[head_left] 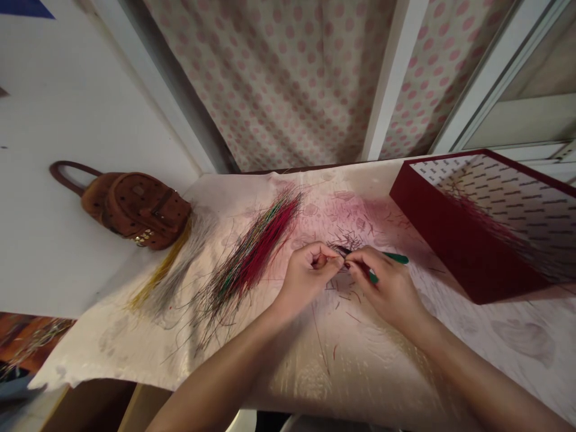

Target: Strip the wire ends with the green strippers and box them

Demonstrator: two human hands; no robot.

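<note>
My left hand point(312, 267) and my right hand point(382, 282) meet over the table, fingertips almost touching. Each pinches thumb against finger; whatever lies between them is too small to make out. Beneath the right hand is a plier-like tool with green handles point(396, 258), partly covered, its dark head pointing left. Short dark clippings point(353, 235) are scattered just beyond the fingertips. Left of my left hand lies a long bundle of thin red, green and dark strands point(256, 252), which look like wire.
At the right stands a dark red open box point(450, 240) with more strands inside. A brown backpack point(139, 207) sits at the left, beside yellow strands point(162, 270) and grey strands point(184, 270). A pale, pink-stained cover point(306, 384) lies over the table. Behind hangs a dotted curtain point(288, 78).
</note>
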